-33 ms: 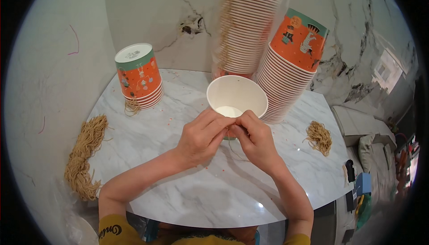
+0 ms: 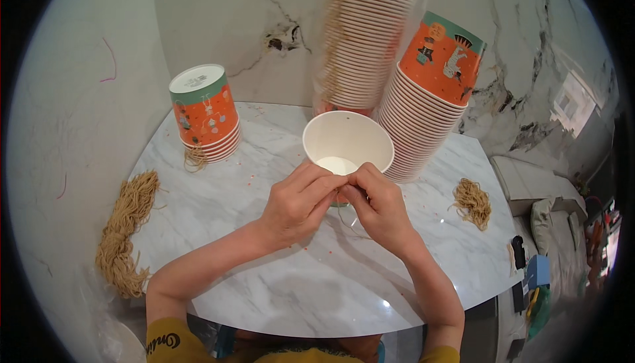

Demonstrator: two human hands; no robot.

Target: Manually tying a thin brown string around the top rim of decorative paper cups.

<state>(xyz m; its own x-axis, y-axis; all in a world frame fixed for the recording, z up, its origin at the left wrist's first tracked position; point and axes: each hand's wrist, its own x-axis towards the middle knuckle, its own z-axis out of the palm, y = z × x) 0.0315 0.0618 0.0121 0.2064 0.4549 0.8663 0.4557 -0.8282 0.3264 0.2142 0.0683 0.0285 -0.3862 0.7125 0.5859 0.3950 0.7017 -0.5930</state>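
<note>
A white-lined paper bucket (image 2: 347, 135) stands upright on the table in front of me, its mouth tilted toward me. A small hole shows in its far wall, below the rim. My left hand (image 2: 301, 201) and my right hand (image 2: 378, 207) meet at the bucket's near rim, both with thumb and fingers pinched together. Between them is a thin beige cord (image 2: 343, 220), whose loose end trails down toward the table. The fingertips hide where the cord meets the bucket. A little of the bucket's orange and green outside shows beneath my hands.
Upside-down orange buckets (image 2: 206, 115) with cord at their base stand back left. A tall wrapped stack (image 2: 370, 39) and a leaning stack (image 2: 426, 108) rise behind. Cord bundles lie left (image 2: 126, 230) and right (image 2: 472, 204). Small scraps dot the marble table (image 2: 264, 290).
The bucket has shifted very slightly to the left. Both hands keep their pinch at its near rim.
</note>
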